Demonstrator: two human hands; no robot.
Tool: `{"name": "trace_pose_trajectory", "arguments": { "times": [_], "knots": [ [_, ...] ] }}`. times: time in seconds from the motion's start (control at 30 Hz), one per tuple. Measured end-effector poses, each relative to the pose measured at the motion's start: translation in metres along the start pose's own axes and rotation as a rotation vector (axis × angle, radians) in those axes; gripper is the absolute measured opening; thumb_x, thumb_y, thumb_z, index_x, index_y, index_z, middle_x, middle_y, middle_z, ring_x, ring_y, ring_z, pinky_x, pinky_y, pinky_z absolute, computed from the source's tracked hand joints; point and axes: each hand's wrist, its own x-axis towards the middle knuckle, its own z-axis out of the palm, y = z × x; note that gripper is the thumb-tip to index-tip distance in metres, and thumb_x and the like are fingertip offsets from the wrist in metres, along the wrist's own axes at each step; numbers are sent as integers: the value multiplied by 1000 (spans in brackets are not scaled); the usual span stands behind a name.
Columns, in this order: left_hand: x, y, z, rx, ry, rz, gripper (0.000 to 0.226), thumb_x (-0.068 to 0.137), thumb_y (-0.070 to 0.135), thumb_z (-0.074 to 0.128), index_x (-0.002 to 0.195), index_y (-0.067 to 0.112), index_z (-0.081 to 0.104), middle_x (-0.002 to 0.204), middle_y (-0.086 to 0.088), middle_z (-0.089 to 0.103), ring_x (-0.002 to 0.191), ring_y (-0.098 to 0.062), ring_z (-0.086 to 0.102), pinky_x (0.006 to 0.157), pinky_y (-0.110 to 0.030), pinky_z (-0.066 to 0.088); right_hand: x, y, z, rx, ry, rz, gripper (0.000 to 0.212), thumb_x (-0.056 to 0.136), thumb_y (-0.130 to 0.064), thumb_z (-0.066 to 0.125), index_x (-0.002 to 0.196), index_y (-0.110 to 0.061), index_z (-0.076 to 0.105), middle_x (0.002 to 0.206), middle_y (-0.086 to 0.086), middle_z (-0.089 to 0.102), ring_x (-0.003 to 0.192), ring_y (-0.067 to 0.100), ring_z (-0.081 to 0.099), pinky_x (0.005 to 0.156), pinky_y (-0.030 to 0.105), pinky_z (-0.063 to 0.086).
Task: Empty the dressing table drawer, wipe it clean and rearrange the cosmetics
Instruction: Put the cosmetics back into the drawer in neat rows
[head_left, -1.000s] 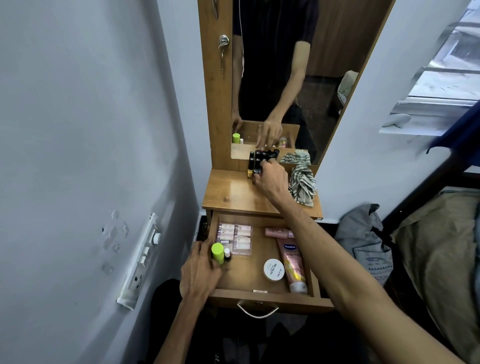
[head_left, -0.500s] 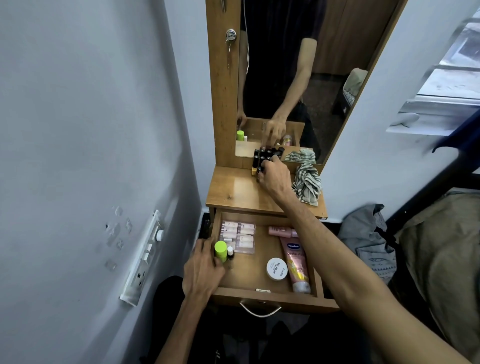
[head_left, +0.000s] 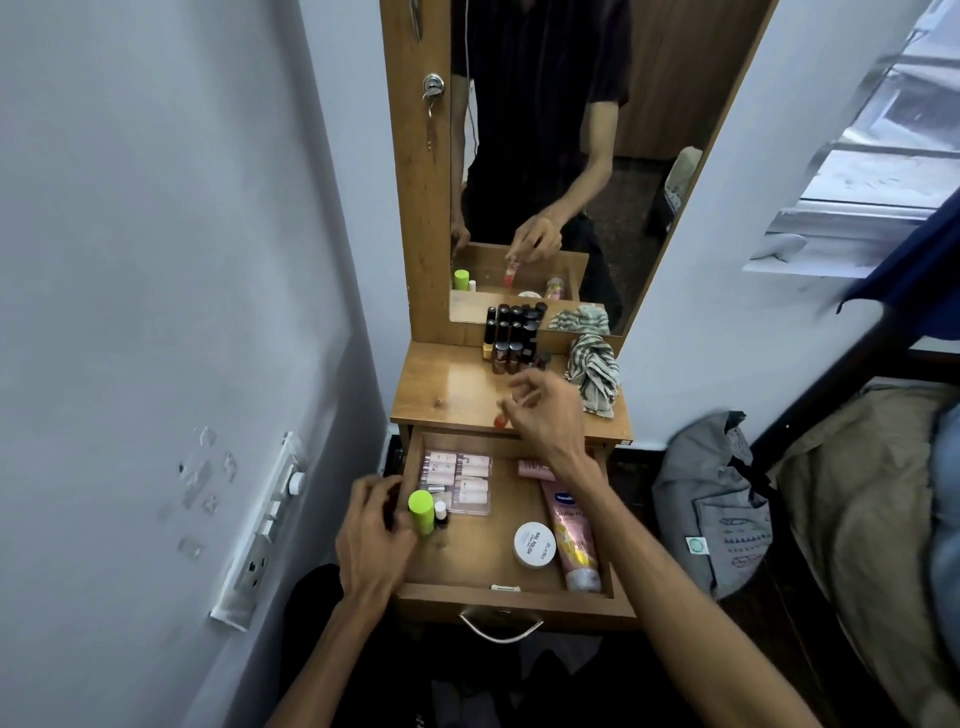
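The wooden drawer (head_left: 509, 597) stands pulled out below the dressing table top (head_left: 441, 395). Inside lie a pink sachet pack (head_left: 462, 480), a green-capped bottle (head_left: 421, 512), a white round jar (head_left: 534, 544), a pink Vaseline tube (head_left: 571, 540) and a smaller pink tube (head_left: 535, 467). My right hand (head_left: 545, 410) hovers over the table's front edge, pinching a small red bottle (head_left: 500, 420). My left hand (head_left: 371, 530) is curled at the drawer's left side, touching the green-capped bottle; its grip is unclear. Several dark nail polish bottles (head_left: 511, 338) stand by the mirror, beside a striped cloth (head_left: 592, 379).
A switchboard (head_left: 260, 530) juts from the wall close on the left. A grey bag (head_left: 711, 499) and beige bedding (head_left: 857, 519) crowd the right side. The mirror (head_left: 545, 156) rises behind the table top. The drawer handle (head_left: 501, 626) faces me.
My right hand has drawn back from the bottle cluster by the mirror toward the drawer, now carrying a small red bottle. My left hand has stayed by the green-capped bottle.
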Motion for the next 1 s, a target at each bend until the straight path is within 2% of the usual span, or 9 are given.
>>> {"name": "trace_pose_trajectory", "arguments": {
  "times": [0.1, 0.13, 0.23, 0.33, 0.4, 0.5, 0.67, 0.83, 1.0],
  "knots": [
    [21, 23, -3, -47, 100, 105, 29, 82, 8, 70, 109, 19, 70, 111, 8, 60, 91, -11, 60, 78, -32, 53, -46, 13, 6, 54, -91, 41, 21, 80, -14, 86, 96, -19, 74, 81, -9, 70, 70, 1, 68, 65, 17, 58],
    [33, 35, -2, -61, 105, 162, 26, 84, 8, 70, 108, 19, 71, 110, 8, 61, 90, -8, 59, 79, -31, 53, -60, 16, 11, 44, -142, 58, 20, 79, -13, 86, 95, -19, 75, 80, -9, 70, 70, 2, 68, 66, 18, 59],
    [75, 75, 8, -53, 27, 281, 23, 88, 16, 65, 111, 18, 71, 110, 8, 65, 92, -7, 61, 83, -28, 52, -95, 21, 30, 27, -268, 86, 19, 78, -12, 83, 95, -19, 76, 80, -6, 73, 70, 6, 69, 69, 30, 62],
    [119, 111, 25, 42, -66, 335, 29, 89, 25, 62, 116, 19, 68, 108, 5, 64, 94, -13, 61, 77, -29, 47, -109, 17, 48, -27, -309, 78, 19, 74, -14, 79, 91, -24, 77, 83, -9, 72, 66, 3, 64, 65, 21, 53],
    [141, 128, 37, 74, -140, 337, 35, 89, 26, 62, 122, 17, 66, 110, 1, 63, 97, -19, 61, 79, -33, 49, -111, 10, 57, -67, -342, 75, 22, 72, -14, 74, 91, -25, 77, 87, -11, 68, 66, 3, 59, 64, 17, 44],
    [165, 139, 51, 134, -236, 298, 48, 88, 27, 62, 135, 16, 58, 118, -4, 58, 104, -24, 60, 89, -42, 52, -111, 6, 66, -88, -396, 91, 25, 71, -16, 69, 93, -26, 75, 93, -6, 70, 75, 15, 66, 65, 23, 51],
    [188, 139, 70, 195, -296, 259, 58, 89, 29, 65, 145, 19, 49, 123, -7, 55, 111, -28, 58, 95, -43, 50, -115, 12, 73, -95, -436, 75, 28, 72, -14, 73, 97, -27, 76, 101, -4, 70, 84, 21, 67, 67, 22, 43],
    [197, 146, 78, 215, -289, 303, 53, 91, 30, 63, 142, 20, 52, 124, -7, 59, 112, -27, 59, 96, -41, 49, -115, 17, 75, -88, -433, 49, 30, 76, -10, 70, 100, -26, 78, 101, -1, 69, 87, 26, 66, 69, 29, 50],
    [198, 147, 85, 221, -245, 333, 42, 91, 29, 64, 131, 19, 62, 120, -6, 63, 108, -26, 60, 90, -38, 48, -112, 14, 79, -87, -426, 25, 33, 75, -6, 69, 102, -24, 78, 106, 0, 71, 91, 29, 67, 70, 32, 52]
  ]
}}
